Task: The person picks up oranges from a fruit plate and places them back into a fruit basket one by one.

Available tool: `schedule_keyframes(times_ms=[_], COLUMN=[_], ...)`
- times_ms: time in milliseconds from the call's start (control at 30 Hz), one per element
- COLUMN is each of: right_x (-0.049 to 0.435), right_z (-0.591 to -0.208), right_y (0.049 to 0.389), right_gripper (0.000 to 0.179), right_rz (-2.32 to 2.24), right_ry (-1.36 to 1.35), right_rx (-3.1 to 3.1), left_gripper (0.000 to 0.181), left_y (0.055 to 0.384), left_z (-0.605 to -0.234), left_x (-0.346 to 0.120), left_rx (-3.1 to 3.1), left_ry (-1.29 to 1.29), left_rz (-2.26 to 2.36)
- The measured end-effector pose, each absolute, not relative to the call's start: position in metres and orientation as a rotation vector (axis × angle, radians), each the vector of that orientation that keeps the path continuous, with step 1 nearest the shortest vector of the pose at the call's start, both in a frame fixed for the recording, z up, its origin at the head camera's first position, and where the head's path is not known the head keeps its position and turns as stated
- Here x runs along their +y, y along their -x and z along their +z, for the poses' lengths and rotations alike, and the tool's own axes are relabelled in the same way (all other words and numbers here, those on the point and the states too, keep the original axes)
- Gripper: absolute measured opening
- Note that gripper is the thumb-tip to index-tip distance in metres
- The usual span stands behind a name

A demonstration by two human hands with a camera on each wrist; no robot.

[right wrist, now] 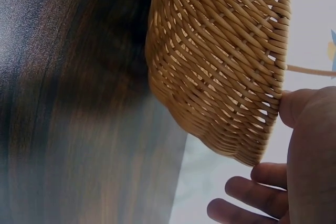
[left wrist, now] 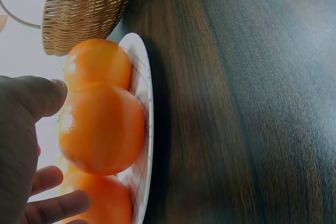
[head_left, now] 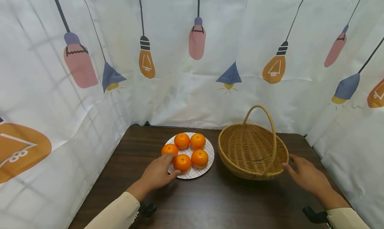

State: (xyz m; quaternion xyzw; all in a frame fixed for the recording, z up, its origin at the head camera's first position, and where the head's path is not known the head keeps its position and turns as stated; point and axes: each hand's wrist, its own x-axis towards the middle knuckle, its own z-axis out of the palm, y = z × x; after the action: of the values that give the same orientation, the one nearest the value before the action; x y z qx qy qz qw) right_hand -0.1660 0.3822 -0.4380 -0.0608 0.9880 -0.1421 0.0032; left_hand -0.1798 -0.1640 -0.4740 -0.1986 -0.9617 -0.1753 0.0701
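Observation:
Several oranges lie on a round white plate with a grid pattern (head_left: pixel 207 165). Around the front orange (head_left: pixel 182 163) my left hand (head_left: pixel 157 172) spreads its thumb and fingers, close above the plate's left side. In the left wrist view the thumb (left wrist: pixel 44 95) is beside that orange, with the fingertips by a neighbouring one. A woven wicker basket (head_left: pixel 246 152) with one tall arched handle stands right of the plate. At its right rim is my right hand (head_left: pixel 310 175), thumb and forefinger at the edge; in the right wrist view the other fingers (right wrist: pixel 252 195) extend loosely below.
Everything stands on a dark wood-grain table (head_left: pixel 204 205). White curtains (head_left: pixel 180 99) printed with hanging lamps close in the back and both sides. Each forearm has a light sleeve (head_left: pixel 118 210), with a dark device (head_left: pixel 147 209) at the left wrist and another (head_left: pixel 315 215) at the right.

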Motion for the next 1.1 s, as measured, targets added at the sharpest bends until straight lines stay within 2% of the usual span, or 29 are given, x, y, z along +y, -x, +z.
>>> schedule_keyframes(times_ms=[633,1100], right_x=[0.38,0.378], right_z=[-0.438,-0.437], right_y=[0.165,0.164], right_gripper=[0.079,0.081], right_rz=[-0.464,-0.454], right_ry=[0.188,0.173], right_rx=[3.087,3.073], left_gripper=[0.061,0.068], left_y=[0.187,0.194], left_z=[-0.486,-0.494], left_x=[-0.155,-0.152], left_rx=[-2.89,-2.921], left_ry=[0.558,0.5], left_rz=[-0.597,-0.627])
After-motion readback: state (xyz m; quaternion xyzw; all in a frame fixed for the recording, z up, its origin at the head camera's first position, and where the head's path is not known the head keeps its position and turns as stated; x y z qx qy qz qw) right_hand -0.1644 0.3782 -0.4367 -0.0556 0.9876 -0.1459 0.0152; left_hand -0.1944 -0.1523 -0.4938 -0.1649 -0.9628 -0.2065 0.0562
